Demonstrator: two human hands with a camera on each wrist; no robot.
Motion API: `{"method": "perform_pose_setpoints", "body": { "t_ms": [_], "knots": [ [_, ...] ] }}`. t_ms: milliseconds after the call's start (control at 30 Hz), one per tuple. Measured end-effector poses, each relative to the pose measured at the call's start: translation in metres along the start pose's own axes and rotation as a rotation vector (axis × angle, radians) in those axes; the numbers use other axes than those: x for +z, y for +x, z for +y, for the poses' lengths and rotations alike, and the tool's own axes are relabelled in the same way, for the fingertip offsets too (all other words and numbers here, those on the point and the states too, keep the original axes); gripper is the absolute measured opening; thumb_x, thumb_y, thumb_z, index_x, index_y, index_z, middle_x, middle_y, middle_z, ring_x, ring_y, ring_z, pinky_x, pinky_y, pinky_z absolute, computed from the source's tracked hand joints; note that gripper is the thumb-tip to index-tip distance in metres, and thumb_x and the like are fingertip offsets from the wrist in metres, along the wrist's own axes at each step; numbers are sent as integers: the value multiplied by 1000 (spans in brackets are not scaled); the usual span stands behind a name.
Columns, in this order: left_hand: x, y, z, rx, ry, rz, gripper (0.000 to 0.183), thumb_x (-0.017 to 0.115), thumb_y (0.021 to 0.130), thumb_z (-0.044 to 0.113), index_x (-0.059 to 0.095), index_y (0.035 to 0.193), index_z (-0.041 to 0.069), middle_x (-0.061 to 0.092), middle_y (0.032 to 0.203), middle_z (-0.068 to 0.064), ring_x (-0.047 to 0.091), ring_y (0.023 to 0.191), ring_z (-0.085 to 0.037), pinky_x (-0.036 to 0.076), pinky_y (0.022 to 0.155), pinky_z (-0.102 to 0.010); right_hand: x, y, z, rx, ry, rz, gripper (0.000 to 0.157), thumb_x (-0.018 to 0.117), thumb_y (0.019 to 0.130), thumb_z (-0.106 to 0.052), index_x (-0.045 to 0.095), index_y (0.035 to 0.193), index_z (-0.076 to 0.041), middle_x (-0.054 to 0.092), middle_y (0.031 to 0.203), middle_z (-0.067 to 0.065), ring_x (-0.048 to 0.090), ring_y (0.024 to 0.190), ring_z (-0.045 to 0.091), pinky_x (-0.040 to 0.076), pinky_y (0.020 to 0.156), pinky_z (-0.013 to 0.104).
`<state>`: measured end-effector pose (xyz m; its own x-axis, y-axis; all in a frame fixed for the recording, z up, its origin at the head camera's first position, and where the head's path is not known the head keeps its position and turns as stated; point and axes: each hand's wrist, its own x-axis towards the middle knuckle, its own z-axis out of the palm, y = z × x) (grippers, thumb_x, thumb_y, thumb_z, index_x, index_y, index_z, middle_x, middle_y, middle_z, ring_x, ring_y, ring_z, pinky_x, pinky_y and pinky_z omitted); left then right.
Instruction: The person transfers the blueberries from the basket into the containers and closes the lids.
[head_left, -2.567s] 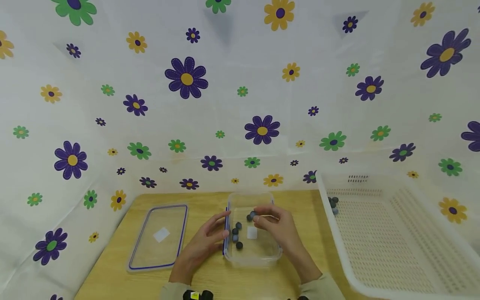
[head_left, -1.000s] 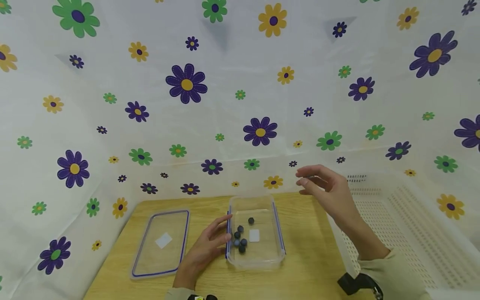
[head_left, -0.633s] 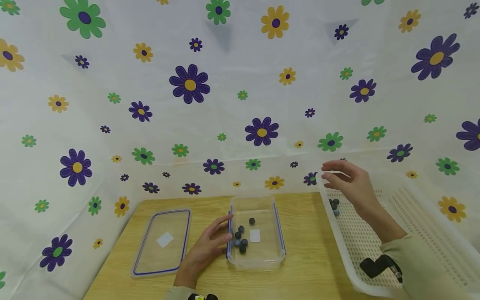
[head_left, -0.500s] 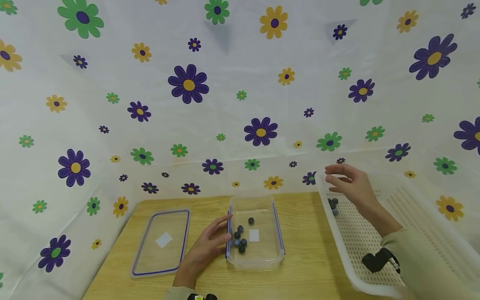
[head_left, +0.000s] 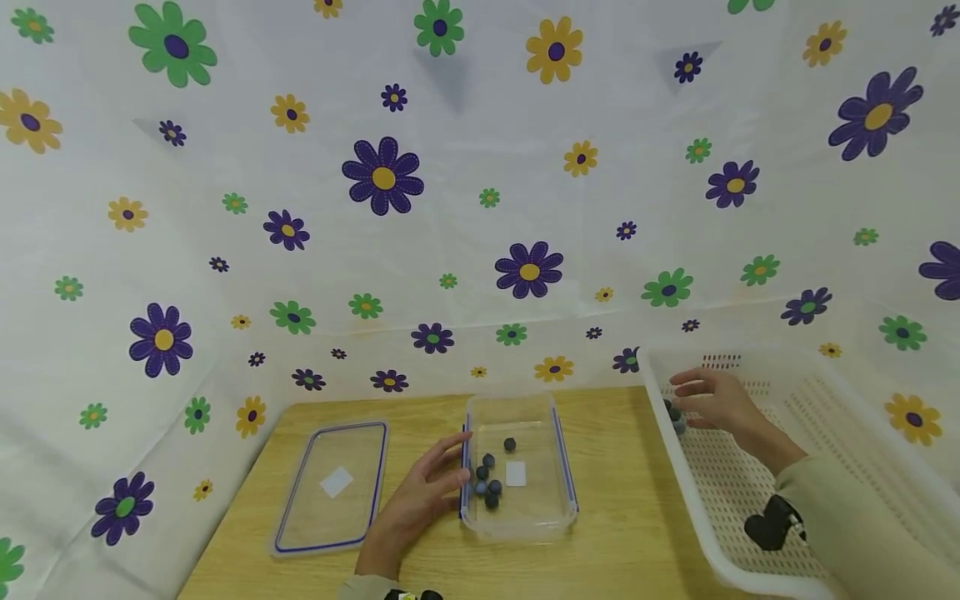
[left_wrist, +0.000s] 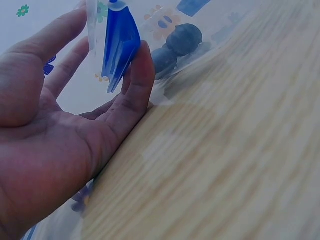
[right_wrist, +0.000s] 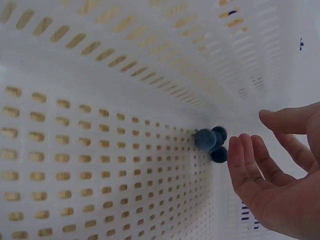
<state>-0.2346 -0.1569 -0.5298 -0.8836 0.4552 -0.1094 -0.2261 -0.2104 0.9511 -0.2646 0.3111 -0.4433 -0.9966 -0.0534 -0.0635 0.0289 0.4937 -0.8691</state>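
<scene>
Several blueberries point(head_left: 482, 487) lie along the left side of a clear plastic food container point(head_left: 540, 508) with blue side clips. Against the container's left wall, my left hand point(head_left: 416, 504) touches the rim and side with its fingertips. A finger bends beside the blue clip point(left_wrist: 120, 47) in the left wrist view. Over the white basket point(head_left: 705, 517), my right hand point(head_left: 723, 404) reaches down with loosely curved fingers and nothing between them. Near its fingertips, a small cluster of blueberries point(right_wrist: 206, 139) sits on the basket floor, apart from the thumb.
A clear lid point(head_left: 330, 508) with a blue seal lies on the wooden table point(head_left: 611, 533), left of the container. The basket's raised wall stands between the table and its berries. A flowered sheet point(head_left: 450, 225) hangs behind and at the sides.
My right hand placed a blueberry in the container, then moved right and lowered into the basket towards the blueberries there. The left hand has stayed at the container's side.
</scene>
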Motion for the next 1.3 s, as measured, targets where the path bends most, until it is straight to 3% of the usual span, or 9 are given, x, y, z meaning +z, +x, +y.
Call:
{"method": "perform_pose_setpoints", "body": {
  "t_ms": [300, 567, 900, 1300],
  "knots": [
    [0, -1, 4, -7, -13, -9, 62, 64, 102, 9, 40, 158, 17, 27, 163, -22, 53, 129, -32, 52, 98, -52, -6, -1, 16, 95, 16, -116, 37, 63, 97, -2, 52, 127, 18, 63, 115, 31, 68, 94, 27, 61, 78, 46],
    [0, 0, 5, 12, 0, -17, 61, 65, 101, 10, 41, 157, 18, 27, 163, -22, 55, 126, -32, 53, 95, -49, 3, 1, 17, 150, -58, -101, 36, 70, 87, 2, 61, 120, 15, 63, 116, 33, 67, 92, 24, 62, 75, 42],
    [1, -4, 3, -7, -14, -10, 62, 67, 100, 11, 41, 157, 18, 24, 164, -23, 52, 129, -34, 51, 98, -51, 0, -3, 20, 138, -30, -101, 34, 71, 85, 6, 62, 116, 17, 62, 115, 34, 66, 90, 23, 61, 77, 43],
    [0, -1, 2, 0, 15, -7, 60, 66, 101, 11, 43, 156, 20, 26, 163, -24, 55, 125, -33, 53, 96, -50, -19, -12, 6, 58, -10, -101, 39, 65, 94, 2, 55, 127, 20, 61, 121, 32, 67, 96, 25, 61, 80, 39]
  ]
}}
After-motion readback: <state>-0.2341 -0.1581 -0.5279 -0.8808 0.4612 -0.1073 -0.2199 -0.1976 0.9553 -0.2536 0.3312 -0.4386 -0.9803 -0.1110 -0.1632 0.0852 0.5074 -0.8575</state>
